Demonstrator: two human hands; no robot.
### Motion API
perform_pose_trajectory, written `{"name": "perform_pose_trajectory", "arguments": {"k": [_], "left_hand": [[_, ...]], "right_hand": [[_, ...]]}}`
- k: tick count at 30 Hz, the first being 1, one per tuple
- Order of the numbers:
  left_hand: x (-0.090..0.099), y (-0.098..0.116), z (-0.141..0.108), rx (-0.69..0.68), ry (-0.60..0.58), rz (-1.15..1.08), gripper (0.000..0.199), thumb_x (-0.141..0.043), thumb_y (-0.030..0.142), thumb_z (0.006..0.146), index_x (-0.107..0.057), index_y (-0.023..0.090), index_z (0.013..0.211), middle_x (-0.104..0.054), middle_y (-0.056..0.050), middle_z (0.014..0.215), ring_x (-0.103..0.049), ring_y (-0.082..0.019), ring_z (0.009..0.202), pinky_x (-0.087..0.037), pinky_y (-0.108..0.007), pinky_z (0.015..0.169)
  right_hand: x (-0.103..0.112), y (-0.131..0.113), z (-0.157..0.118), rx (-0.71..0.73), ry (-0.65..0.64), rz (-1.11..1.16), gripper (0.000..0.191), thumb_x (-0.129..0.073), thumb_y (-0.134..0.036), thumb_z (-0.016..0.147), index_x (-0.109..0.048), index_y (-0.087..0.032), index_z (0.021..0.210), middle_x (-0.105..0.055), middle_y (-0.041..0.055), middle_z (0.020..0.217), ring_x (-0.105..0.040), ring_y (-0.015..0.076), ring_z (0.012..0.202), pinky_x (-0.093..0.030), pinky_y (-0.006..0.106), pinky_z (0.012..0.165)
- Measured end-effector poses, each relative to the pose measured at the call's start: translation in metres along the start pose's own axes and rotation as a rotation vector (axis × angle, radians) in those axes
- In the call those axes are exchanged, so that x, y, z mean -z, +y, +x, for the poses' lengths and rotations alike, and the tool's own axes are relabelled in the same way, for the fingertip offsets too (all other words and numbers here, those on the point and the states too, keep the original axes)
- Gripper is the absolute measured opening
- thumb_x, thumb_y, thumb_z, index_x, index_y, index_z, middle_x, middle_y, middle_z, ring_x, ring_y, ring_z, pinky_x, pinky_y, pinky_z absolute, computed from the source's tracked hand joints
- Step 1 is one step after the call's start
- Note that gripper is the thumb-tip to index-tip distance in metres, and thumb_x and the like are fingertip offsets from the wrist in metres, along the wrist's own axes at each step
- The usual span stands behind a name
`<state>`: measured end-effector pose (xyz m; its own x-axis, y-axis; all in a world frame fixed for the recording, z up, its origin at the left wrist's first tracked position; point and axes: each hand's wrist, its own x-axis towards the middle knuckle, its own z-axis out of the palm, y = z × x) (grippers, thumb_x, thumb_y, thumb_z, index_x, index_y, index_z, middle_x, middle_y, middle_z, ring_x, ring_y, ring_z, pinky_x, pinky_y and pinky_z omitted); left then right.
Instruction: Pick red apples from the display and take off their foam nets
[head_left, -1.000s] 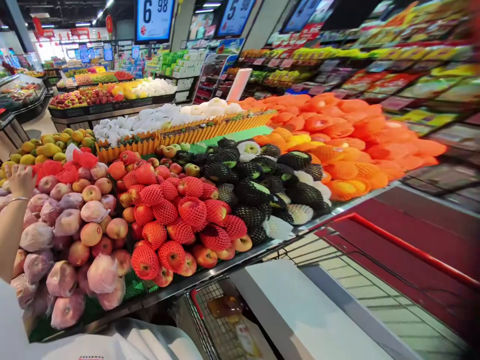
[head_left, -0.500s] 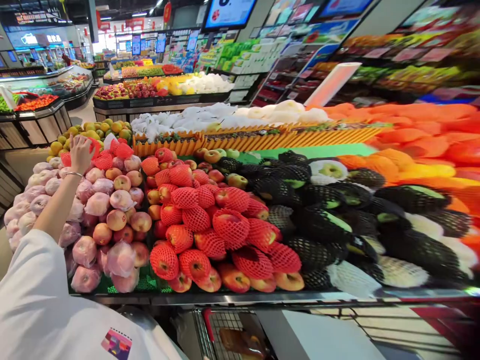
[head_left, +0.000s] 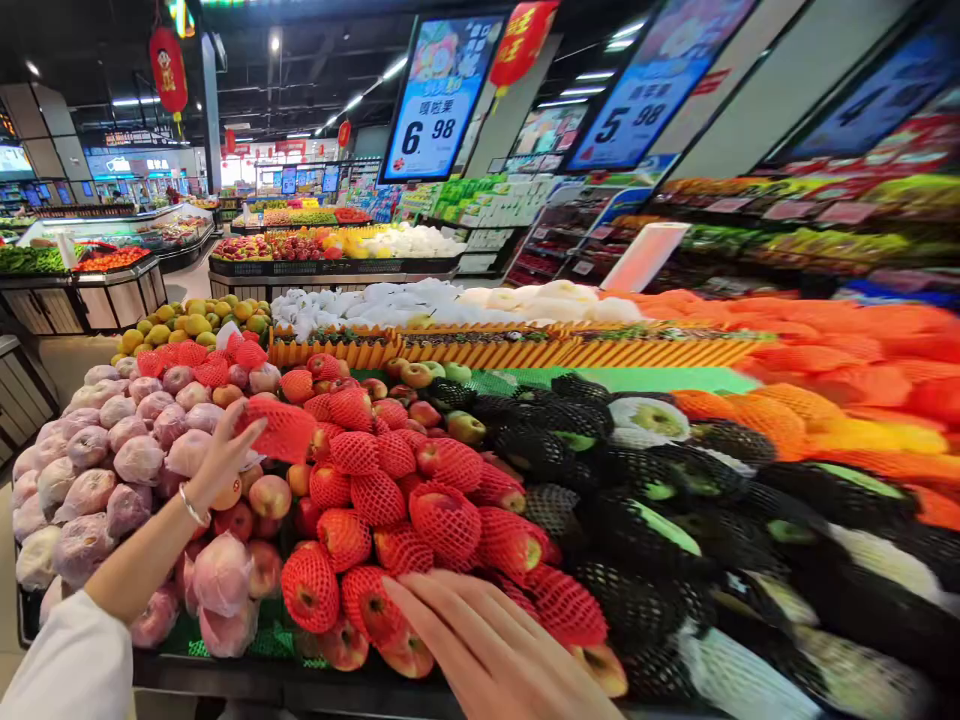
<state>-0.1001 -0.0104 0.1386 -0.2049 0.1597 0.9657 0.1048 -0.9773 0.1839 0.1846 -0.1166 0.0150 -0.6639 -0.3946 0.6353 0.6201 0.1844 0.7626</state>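
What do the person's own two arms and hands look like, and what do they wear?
The left hand is bare, with a thin silver bracelet at the wrist and a white sleeve lower on the arm. The right hand is bare too; no ring or sleeve shows.

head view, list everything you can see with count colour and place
net sleeve: one, red, empty, pinched in the left hand
netted apples: many, red nets, front centre pile
bagged apples: many, pinkish wraps, left pile
bare apples: several, red-yellow, between the two piles
black-netted fruit: many, green in black nets, right of centre
orange-netted fruit: many, orange, far right
white-wrapped fruit: many, white, rear row
yellow-green fruit: a pile, rear left
price signs: two readable, blue, overhead, 6.98 and 5.98
lanterns: several, red, hanging from the ceiling
left hand: over the apples, bracelet at wrist
right hand: flat, open, on front netted apples
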Motion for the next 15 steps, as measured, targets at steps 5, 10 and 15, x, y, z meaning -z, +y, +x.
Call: {"name": "perform_pose_trajectory", "arguments": {"k": [5, 10, 15], "left_hand": [[-0.056, 0.010, -0.071, 0.326, -0.194, -0.347, 0.094, -0.066, 0.063, 0.056, -0.040, 0.022, 0.137, -0.055, -0.012, 0.135, -0.058, -0.024, 0.121, -0.050, -0.041, 0.108], [-0.093, 0.002, -0.116, 0.561, -0.223, -0.515, 0.095, -0.085, 0.055, 0.038, -0.055, 0.035, 0.126, -0.046, 0.000, 0.147, -0.039, -0.024, 0.143, -0.032, -0.038, 0.127], [-0.137, -0.006, -0.140, 0.689, -0.478, -0.476, 0.065, -0.087, 0.056, 0.031, -0.072, 0.049, 0.094, -0.049, 0.011, 0.142, -0.031, -0.020, 0.146, -0.024, -0.031, 0.129]], "right_hand": [[-0.048, 0.012, 0.018, -0.334, 0.274, 0.306, 0.032, -0.040, -0.003, 0.094, -0.061, -0.018, 0.113, -0.065, 0.0005, 0.105, -0.064, 0.0066, 0.097, -0.052, 0.014, 0.087], [-0.054, 0.019, -0.017, -0.411, 0.508, 0.367, 0.025, -0.048, -0.005, 0.089, -0.069, -0.017, 0.086, -0.067, 0.0022, 0.094, -0.066, 0.0095, 0.091, -0.054, 0.016, 0.086], [-0.046, 0.035, -0.065, -0.608, 0.593, 0.671, 0.013, -0.055, -0.006, 0.082, -0.064, -0.015, 0.079, -0.066, 0.0006, 0.078, -0.067, 0.0086, 0.069, -0.053, 0.010, 0.067]]}}
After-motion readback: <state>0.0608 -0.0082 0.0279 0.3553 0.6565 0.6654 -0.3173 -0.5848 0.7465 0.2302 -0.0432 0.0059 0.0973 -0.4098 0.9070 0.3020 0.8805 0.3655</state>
